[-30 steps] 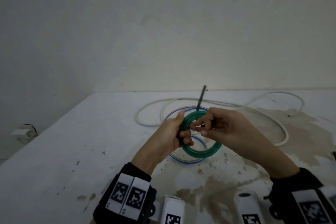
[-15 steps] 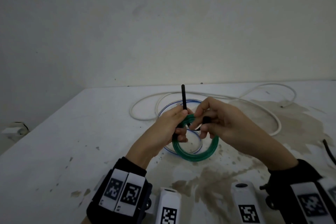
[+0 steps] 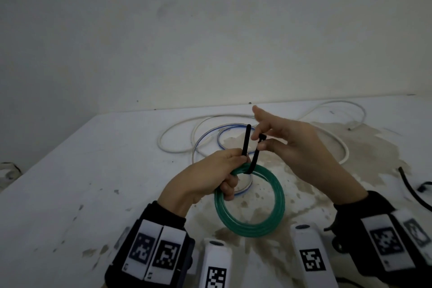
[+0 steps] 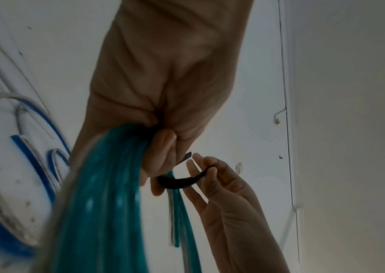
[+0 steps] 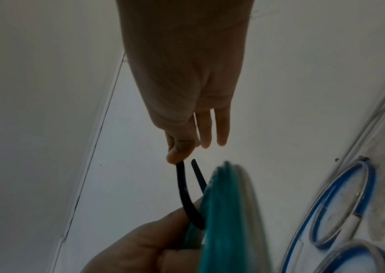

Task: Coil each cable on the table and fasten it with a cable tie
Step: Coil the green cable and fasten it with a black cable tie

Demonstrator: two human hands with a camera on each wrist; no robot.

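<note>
Green cable point(image 3: 251, 206) is already wound into a neat coil, held up off the surface point(image 3: 93, 170) by our left hand point(image 3: 205, 177), whose fingers point(image 3: 230, 190) are curled round the bundled turns at the coil's top. Black cable tie point(image 3: 253, 156) is looped under that bundle, both ends pointing upward: the tail end stands free beside the left thumb, the head end is pinched between thumb and forefinger of our right hand point(image 3: 297, 145), other fingers spread loose. Tail not yet fed through the head, so we judge this coil wound but unfastened; threading and cinching remain.

Still loose on the surface behind: a clear tube with blue stripe point(image 3: 210, 138), lying in slack loops, and a long white cable point(image 3: 339, 142) sprawled wide. A black cable point(image 3: 413, 192) shows at the right edge. None of these carries a tie that we can see, so most of the job looks ahead of us
</note>
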